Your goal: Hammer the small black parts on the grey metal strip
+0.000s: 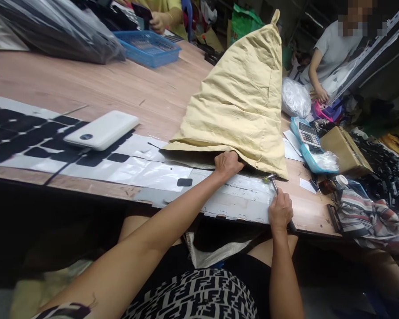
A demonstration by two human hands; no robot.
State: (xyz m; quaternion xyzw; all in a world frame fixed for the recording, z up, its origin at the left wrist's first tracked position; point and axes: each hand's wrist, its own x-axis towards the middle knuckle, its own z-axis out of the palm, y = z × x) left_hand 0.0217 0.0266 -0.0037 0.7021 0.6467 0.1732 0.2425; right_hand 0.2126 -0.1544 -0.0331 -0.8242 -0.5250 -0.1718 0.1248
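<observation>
A pale yellow cloth bag (239, 102) leans up from the table, wide at its bottom and narrowing to a loop at the top. At its lower opening, my left hand (228, 162) is closed on the cloth edge, with the fingertips hidden. My right hand (281, 208) is wrapped round the handle of a small hammer (270, 178). The hammer's metal head lies close to the bag's lower right corner. Beneath both hands is a pale flat sheet (239, 206) along the table's front edge.
A white power bank (101, 129) with a cable rests on a black-and-white patterned sheet (9, 133) to the left. Behind are a blue basket (149, 48) and a grey plastic bag (63, 31). Rightward lie a calculator (309, 136), a cardboard box (344, 148) and striped cloth (362, 212). Two people are nearby.
</observation>
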